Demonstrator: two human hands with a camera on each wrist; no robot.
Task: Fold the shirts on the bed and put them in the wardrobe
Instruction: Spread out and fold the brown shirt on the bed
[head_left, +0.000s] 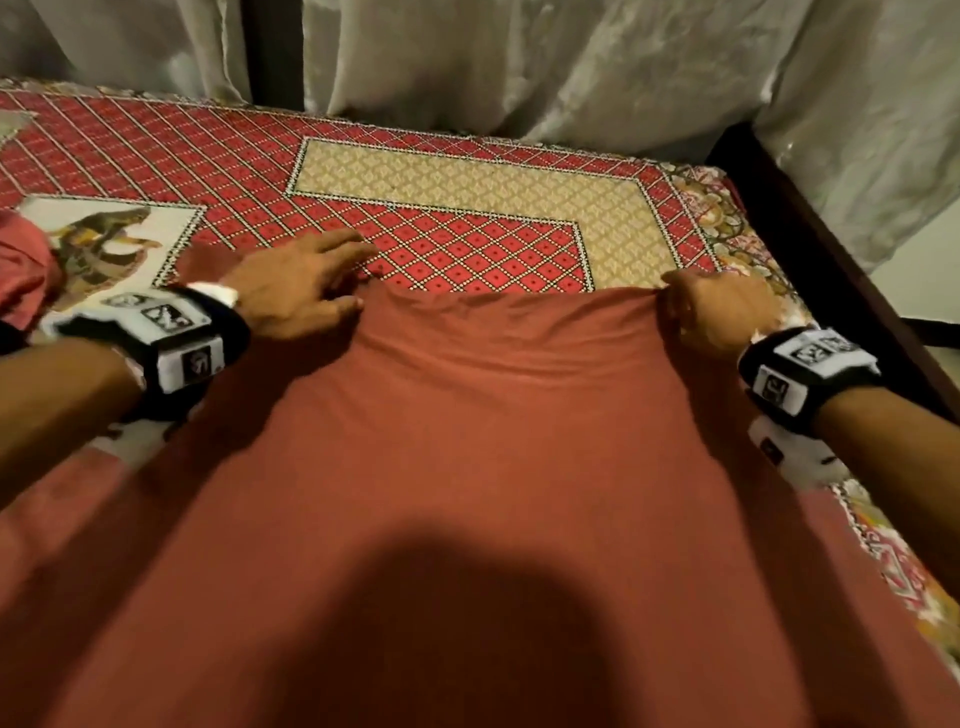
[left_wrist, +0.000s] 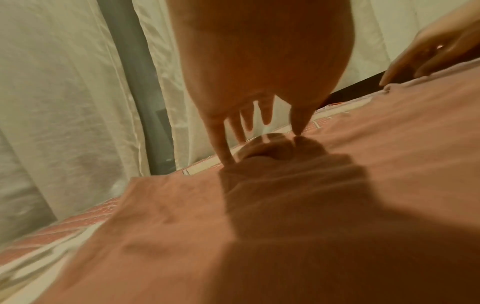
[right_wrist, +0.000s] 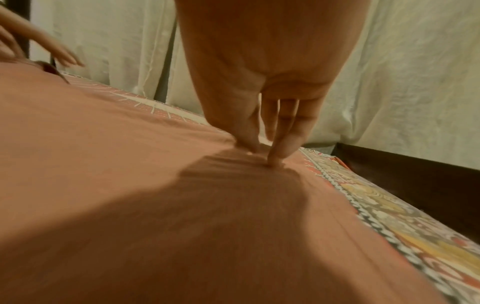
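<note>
From the head camera, a rust-red shirt (head_left: 467, 467) lies spread across the bed (head_left: 447, 176), its far edge running between the two hands and its near part in shadow. The left hand (head_left: 291, 291) sits at the left end of that edge with fingers extended and only loosely bent, resting on or just over the cloth. The right hand (head_left: 711, 312) is bunched at the right end of the edge, knuckles up, and the cloth puckers toward it. A second reddish garment (head_left: 23, 260) lies left of the shirt, partly out of frame. From the left wrist, the left hand's fingers (left_wrist: 223, 144) point down, spread and fairly straight, tips meeting a small raised fold of the shirt (left_wrist: 285, 205); no firm pinch shows, though blur makes that uncertain. From the right wrist, thumb and fingers (right_wrist: 278, 148) close together on a tuck of the shirt (right_wrist: 130, 164), with wrinkles fanning back from it. The step looks like taking up the far edge to fold it. To do that well, the left hand probably needs a grip matching the right, with both lifting level and the edge kept taut so the fold lands square.
</note>
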